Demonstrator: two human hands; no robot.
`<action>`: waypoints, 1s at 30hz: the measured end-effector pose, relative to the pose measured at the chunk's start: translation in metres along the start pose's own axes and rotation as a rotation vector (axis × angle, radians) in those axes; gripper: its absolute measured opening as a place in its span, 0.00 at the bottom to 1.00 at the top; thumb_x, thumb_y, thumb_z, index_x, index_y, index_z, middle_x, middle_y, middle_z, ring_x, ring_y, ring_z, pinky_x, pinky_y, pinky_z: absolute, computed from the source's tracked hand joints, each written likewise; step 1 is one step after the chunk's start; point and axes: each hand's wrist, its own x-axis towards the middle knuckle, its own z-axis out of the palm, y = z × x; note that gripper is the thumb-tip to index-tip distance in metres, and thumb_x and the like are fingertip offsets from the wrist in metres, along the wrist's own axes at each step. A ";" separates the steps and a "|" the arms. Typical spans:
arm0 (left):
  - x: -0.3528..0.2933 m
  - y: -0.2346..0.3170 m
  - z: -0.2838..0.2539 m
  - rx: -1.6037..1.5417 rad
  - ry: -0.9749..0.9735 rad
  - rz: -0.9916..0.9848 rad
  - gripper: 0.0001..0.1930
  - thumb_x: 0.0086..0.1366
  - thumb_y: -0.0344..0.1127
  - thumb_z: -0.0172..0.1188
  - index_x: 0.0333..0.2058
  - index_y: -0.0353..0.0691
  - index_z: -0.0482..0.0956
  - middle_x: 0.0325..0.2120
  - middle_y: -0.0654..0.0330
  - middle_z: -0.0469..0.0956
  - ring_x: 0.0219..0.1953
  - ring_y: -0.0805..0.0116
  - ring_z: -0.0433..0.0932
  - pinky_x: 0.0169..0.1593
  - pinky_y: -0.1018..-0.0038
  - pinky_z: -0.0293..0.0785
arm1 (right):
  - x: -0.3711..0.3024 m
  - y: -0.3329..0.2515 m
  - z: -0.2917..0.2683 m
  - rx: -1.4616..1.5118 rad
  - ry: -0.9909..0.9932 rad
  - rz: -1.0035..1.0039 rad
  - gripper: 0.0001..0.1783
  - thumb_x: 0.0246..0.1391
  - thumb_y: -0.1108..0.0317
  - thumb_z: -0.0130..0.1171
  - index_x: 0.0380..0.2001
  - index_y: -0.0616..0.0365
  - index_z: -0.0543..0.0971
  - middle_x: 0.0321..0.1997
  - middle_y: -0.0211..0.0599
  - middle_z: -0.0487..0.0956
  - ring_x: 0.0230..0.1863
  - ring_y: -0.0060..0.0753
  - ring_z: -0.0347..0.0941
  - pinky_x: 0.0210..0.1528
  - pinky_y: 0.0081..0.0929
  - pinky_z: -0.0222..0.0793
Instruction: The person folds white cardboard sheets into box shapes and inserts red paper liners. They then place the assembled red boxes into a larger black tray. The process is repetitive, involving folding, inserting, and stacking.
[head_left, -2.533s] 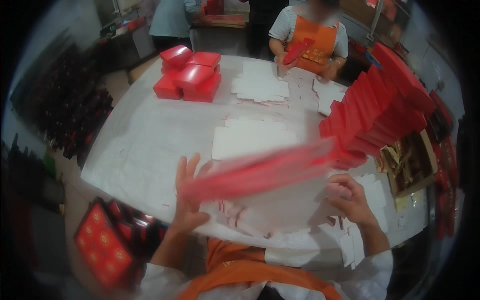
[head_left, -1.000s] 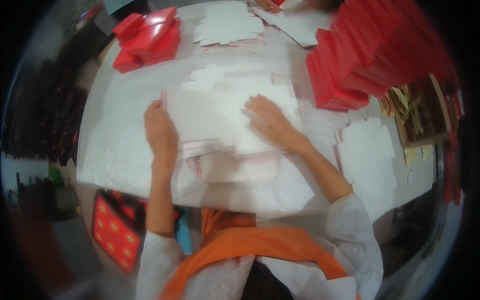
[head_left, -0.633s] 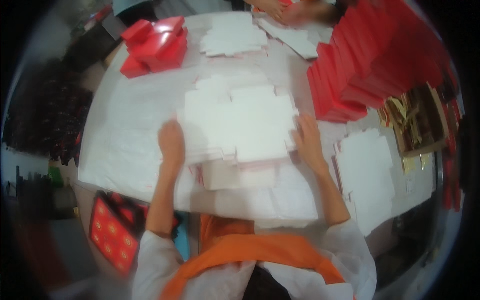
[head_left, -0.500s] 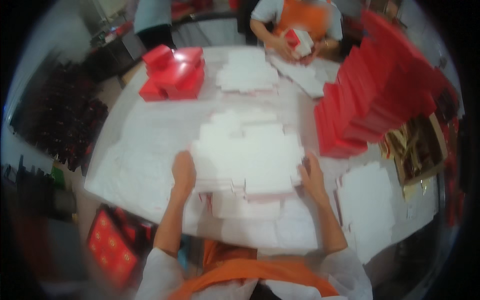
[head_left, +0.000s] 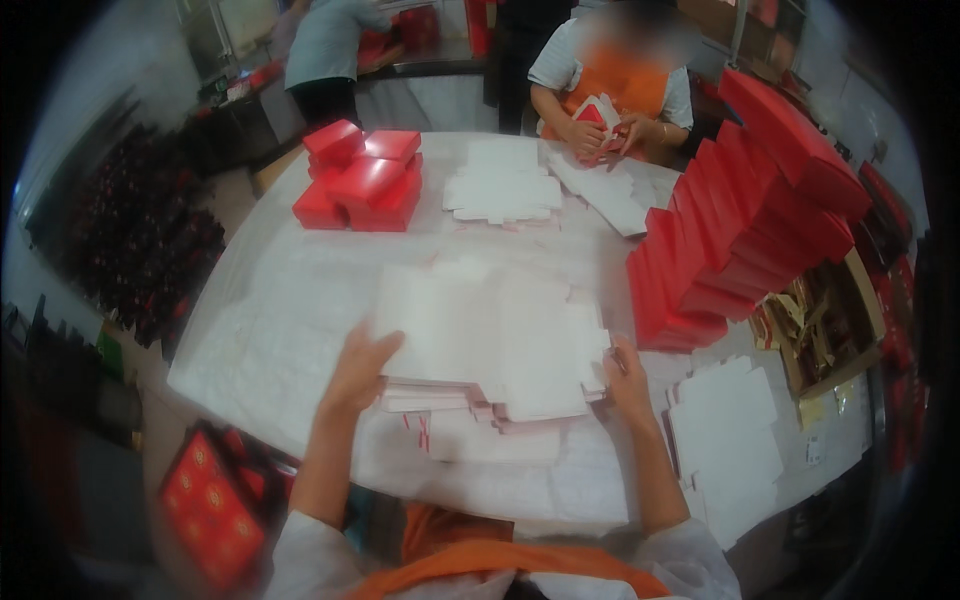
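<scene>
A stack of flat white cardboard box blanks (head_left: 545, 350) lies on the table in front of me. My left hand (head_left: 360, 372) pinches the left edge of the upper blank, its thumb on top and its fingers underneath. That blank's left part is blurred and slightly raised over the sheets below. At the opposite edge my right hand (head_left: 626, 378) is closed on the side flaps, fingers curled; the exact grip is partly hidden. Thin red edges show between the layered sheets nearest me.
Red boxes (head_left: 365, 185) are piled at the far left, and a tall leaning stack of red boxes (head_left: 735, 230) stands at right. More white blanks (head_left: 725, 430) lie at near right, beside a carton (head_left: 840, 320) of gold packets. Across the table a co-worker (head_left: 615, 85) handles a red-and-white box.
The view has tilted slightly upward. My left hand has turned, its thumb now over the blank's edge. The co-worker's box has changed angle in their hands.
</scene>
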 end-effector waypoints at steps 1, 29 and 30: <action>-0.016 0.023 0.000 -0.085 0.058 0.013 0.22 0.57 0.30 0.53 0.50 0.29 0.63 0.41 0.53 0.72 0.44 0.66 0.71 0.47 0.73 0.67 | -0.007 -0.025 0.001 0.028 0.038 0.078 0.28 0.54 0.68 0.49 0.57 0.65 0.58 0.60 0.44 0.59 0.59 0.34 0.58 0.58 0.26 0.53; -0.041 -0.059 0.054 0.712 -0.403 0.202 0.12 0.56 0.37 0.58 0.33 0.33 0.70 0.25 0.58 0.73 0.28 0.69 0.70 0.35 0.75 0.68 | -0.091 -0.095 0.002 -0.134 -0.666 -0.036 0.22 0.57 0.68 0.43 0.55 0.63 0.63 0.48 0.38 0.71 0.48 0.26 0.66 0.52 0.23 0.60; -0.043 -0.065 0.056 0.674 -0.406 0.221 0.12 0.56 0.36 0.58 0.33 0.33 0.71 0.24 0.60 0.72 0.26 0.71 0.69 0.33 0.76 0.67 | -0.091 -0.100 0.003 -0.051 -0.753 -0.009 0.22 0.59 0.67 0.42 0.55 0.63 0.63 0.51 0.38 0.70 0.50 0.26 0.65 0.53 0.23 0.59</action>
